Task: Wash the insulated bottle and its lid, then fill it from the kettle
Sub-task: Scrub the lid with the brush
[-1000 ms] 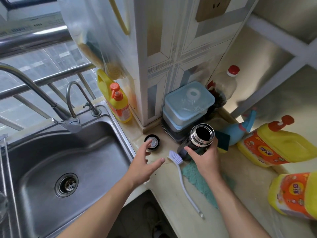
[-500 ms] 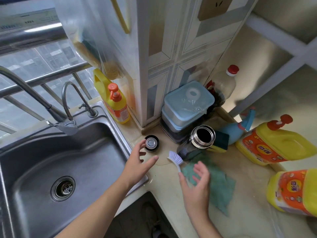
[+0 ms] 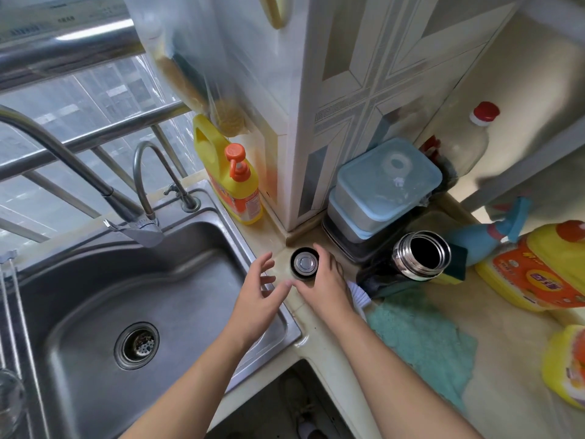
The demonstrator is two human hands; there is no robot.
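Lid [image 3: 305,263] on counter beside sink [image 3: 95,312] corner. Right hand [image 3: 326,286] cups lid, fingers touching its rim. Left hand [image 3: 258,299] open, empty, just left of lid. Uncapped bottle [image 3: 418,256] upright, right of lid.

Daylight came through the window [image 3: 79,99] at upper left, glinting on the sink [image 3: 95,312]; wide-angle bending curved the edges, and the hands [image 3: 256,299] were slightly blurred.
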